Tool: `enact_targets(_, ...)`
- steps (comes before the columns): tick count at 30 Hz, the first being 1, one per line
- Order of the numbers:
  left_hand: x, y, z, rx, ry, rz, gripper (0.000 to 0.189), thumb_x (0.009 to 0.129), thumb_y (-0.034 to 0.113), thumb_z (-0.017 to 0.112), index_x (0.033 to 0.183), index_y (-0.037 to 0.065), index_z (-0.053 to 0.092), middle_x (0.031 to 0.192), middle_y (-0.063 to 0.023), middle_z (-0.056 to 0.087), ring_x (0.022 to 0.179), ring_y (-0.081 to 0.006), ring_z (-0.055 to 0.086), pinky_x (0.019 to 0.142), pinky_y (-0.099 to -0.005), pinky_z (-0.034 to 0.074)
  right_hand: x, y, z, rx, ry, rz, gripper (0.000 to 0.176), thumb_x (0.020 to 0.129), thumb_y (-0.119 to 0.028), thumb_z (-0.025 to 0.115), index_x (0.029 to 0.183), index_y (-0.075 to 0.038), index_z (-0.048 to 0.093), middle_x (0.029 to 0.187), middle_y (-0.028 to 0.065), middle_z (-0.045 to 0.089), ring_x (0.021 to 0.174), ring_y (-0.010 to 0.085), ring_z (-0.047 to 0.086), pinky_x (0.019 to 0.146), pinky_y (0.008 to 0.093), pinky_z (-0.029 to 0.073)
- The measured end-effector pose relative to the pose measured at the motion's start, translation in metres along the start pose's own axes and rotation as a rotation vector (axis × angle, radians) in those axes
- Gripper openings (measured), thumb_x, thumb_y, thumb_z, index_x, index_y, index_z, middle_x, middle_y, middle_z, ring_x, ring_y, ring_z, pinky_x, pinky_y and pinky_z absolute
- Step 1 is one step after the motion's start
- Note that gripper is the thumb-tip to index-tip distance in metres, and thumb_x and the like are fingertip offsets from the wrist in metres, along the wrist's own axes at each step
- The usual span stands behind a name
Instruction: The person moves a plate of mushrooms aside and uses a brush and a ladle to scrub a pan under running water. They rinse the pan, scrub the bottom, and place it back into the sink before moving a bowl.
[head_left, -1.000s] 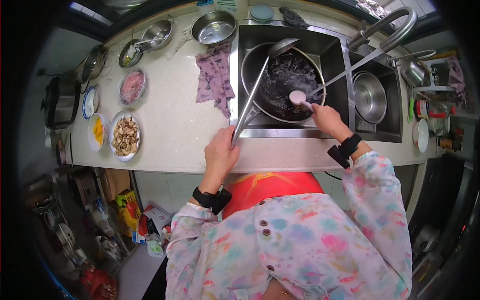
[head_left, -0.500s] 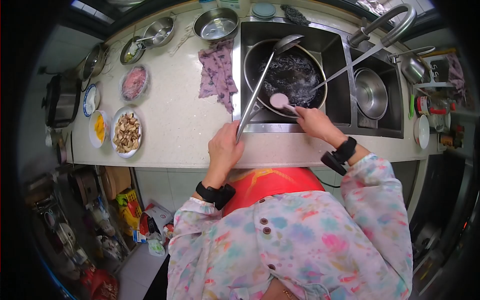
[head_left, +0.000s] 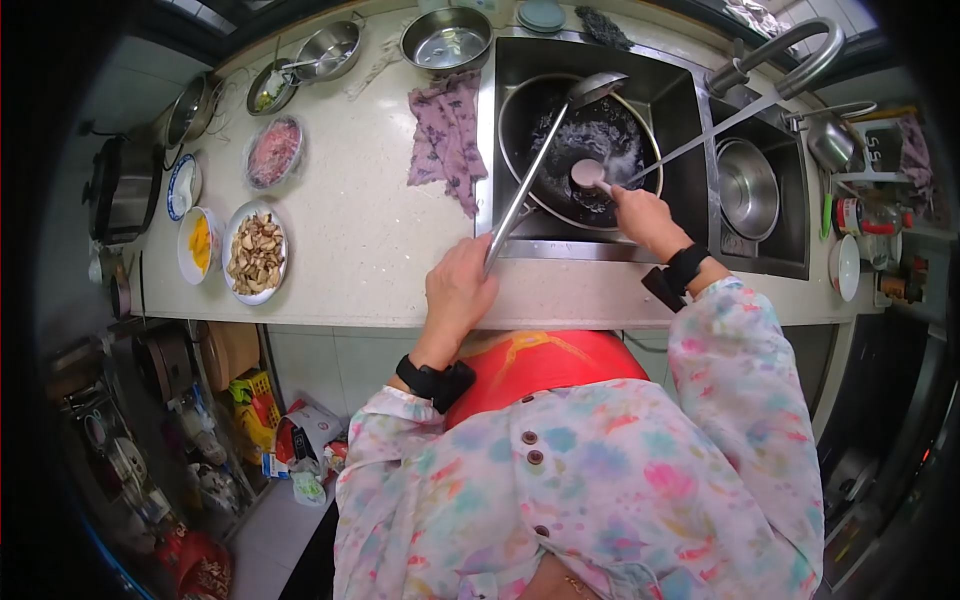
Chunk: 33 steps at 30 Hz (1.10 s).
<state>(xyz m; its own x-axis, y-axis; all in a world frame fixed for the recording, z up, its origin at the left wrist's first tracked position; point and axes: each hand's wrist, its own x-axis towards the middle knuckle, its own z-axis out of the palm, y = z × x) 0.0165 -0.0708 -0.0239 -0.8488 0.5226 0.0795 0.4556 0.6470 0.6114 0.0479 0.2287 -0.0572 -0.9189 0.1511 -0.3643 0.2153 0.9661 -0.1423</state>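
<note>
My left hand [head_left: 461, 288] is closed round the end of a long metal ladle [head_left: 530, 185]. The ladle slants over the sink, its bowl above the far part of a dark wok [head_left: 508, 140]. In my right hand [head_left: 651, 222] is the short handle of a pink round-headed tool [head_left: 587, 174], whose exact kind I cannot make out. Its head is over the wok, near the water. The wok sits in the left basin of the steel sink [head_left: 684, 120]. A water stream from the tap [head_left: 795, 75] runs slantwise into it, and the water inside is stirred up.
A metal basin [head_left: 748, 190] stands in the right sink. Left of the sink lies a purple cloth [head_left: 445, 140]. Further left are a plate of chopped mushrooms [head_left: 256, 254], wrapped meat [head_left: 273, 153] and a bowl of yellow food [head_left: 199, 245]. A steel pan [head_left: 446, 40] stands behind.
The pink tool and my right hand have moved up and slightly right, further over the wok. My left hand and the ladle have shifted a little right in view, as have the sink and cloth.
</note>
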Motion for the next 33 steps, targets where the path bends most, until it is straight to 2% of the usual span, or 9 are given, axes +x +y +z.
enact_targets(6, -0.001, -0.001, -0.001, 0.003, -0.002, 0.001, 0.036, 0.066, 0.005, 0.055, 0.102, 0.007, 0.055, 0.080, -0.0095, 0.056, 0.076, -0.0296, 0.057, 0.063, -0.0398, 0.046, -0.035, -0.013, -0.042, 0.093, -0.196, -0.104, 0.020, 0.079, -0.015, 0.050, 0.095, -0.006, 0.059, 0.082, 0.0187, 0.063, 0.080, 0.0364, 0.061, 0.071, 0.0465, 0.048)
enact_targets(11, 0.001, -0.001, -0.001, -0.001, -0.001, 0.006, 0.036, 0.066, 0.005, 0.055, 0.101, 0.007, 0.055, 0.080, -0.0097, 0.055, 0.076, -0.0298, 0.057, 0.063, -0.0401, 0.046, 0.011, 0.004, 0.004, 0.050, 0.003, 0.012, 0.021, 0.079, -0.015, 0.050, 0.096, -0.007, 0.059, 0.080, 0.0188, 0.063, 0.077, 0.0373, 0.061, 0.068, 0.0466, 0.048)
enact_targets(15, 0.002, -0.001, -0.002, -0.010, -0.010, 0.004, 0.036, 0.065, 0.005, 0.055, 0.101, 0.007, 0.055, 0.079, -0.0099, 0.055, 0.076, -0.0299, 0.057, 0.063, -0.0403, 0.046, -0.021, -0.001, -0.039, 0.095, -0.289, -0.081, 0.026, 0.078, -0.013, 0.047, 0.100, -0.010, 0.061, 0.088, 0.0169, 0.064, 0.086, 0.0345, 0.062, 0.077, 0.0458, 0.048)
enact_targets(17, 0.003, -0.001, -0.002, -0.012, -0.001, 0.007, 0.036, 0.065, 0.005, 0.055, 0.101, 0.007, 0.055, 0.079, -0.0100, 0.055, 0.076, -0.0300, 0.057, 0.063, -0.0403, 0.046, -0.028, -0.006, -0.036, 0.121, -0.225, -0.102, 0.026, 0.077, -0.015, 0.052, 0.101, -0.006, 0.059, 0.085, 0.0192, 0.063, 0.082, 0.0374, 0.060, 0.075, 0.0458, 0.047)
enact_targets(21, 0.001, -0.004, 0.001, -0.010, -0.005, 0.034, 0.036, 0.065, 0.005, 0.055, 0.101, 0.008, 0.055, 0.080, -0.0101, 0.055, 0.076, -0.0302, 0.057, 0.063, -0.0403, 0.046, 0.006, -0.008, -0.005, 0.095, -0.071, 0.065, 0.027, 0.076, -0.015, 0.052, 0.102, -0.007, 0.060, 0.086, 0.0196, 0.063, 0.083, 0.0372, 0.060, 0.076, 0.0452, 0.047)
enact_targets(25, 0.003, -0.003, 0.000, -0.018, 0.001, 0.034, 0.036, 0.065, 0.004, 0.054, 0.101, 0.008, 0.055, 0.080, -0.0100, 0.056, 0.076, -0.0304, 0.057, 0.063, -0.0402, 0.046, -0.015, 0.006, -0.035, 0.153, -0.260, -0.097, 0.027, 0.077, -0.014, 0.048, 0.098, -0.007, 0.062, 0.084, 0.0188, 0.064, 0.085, 0.0373, 0.061, 0.077, 0.0446, 0.048)
enact_targets(28, 0.003, -0.003, 0.001, -0.012, -0.003, 0.028, 0.036, 0.065, 0.004, 0.054, 0.101, 0.008, 0.055, 0.081, -0.0099, 0.056, 0.077, -0.0304, 0.057, 0.063, -0.0400, 0.046, -0.031, 0.006, -0.030, 0.174, -0.220, -0.104, 0.026, 0.077, -0.013, 0.048, 0.099, -0.006, 0.061, 0.084, 0.0194, 0.064, 0.084, 0.0372, 0.061, 0.076, 0.0458, 0.048)
enact_targets(32, 0.004, -0.003, 0.001, -0.010, -0.015, 0.011, 0.036, 0.065, 0.004, 0.055, 0.101, 0.008, 0.055, 0.081, -0.0100, 0.056, 0.077, -0.0302, 0.057, 0.063, -0.0397, 0.046, 0.017, -0.006, 0.007, 0.128, -0.030, 0.028, 0.023, 0.077, -0.013, 0.051, 0.093, 0.002, 0.058, 0.082, 0.0233, 0.063, 0.083, 0.0380, 0.061, 0.075, 0.0468, 0.048)
enact_targets(33, 0.003, -0.004, 0.002, -0.022, -0.001, 0.015, 0.036, 0.065, 0.004, 0.055, 0.101, 0.008, 0.056, 0.081, -0.0100, 0.056, 0.078, -0.0301, 0.057, 0.063, -0.0396, 0.046, 0.023, -0.011, 0.001, 0.119, -0.061, 0.001, 0.026, 0.077, -0.014, 0.051, 0.100, -0.001, 0.057, 0.085, 0.0233, 0.062, 0.083, 0.0385, 0.060, 0.076, 0.0466, 0.048)
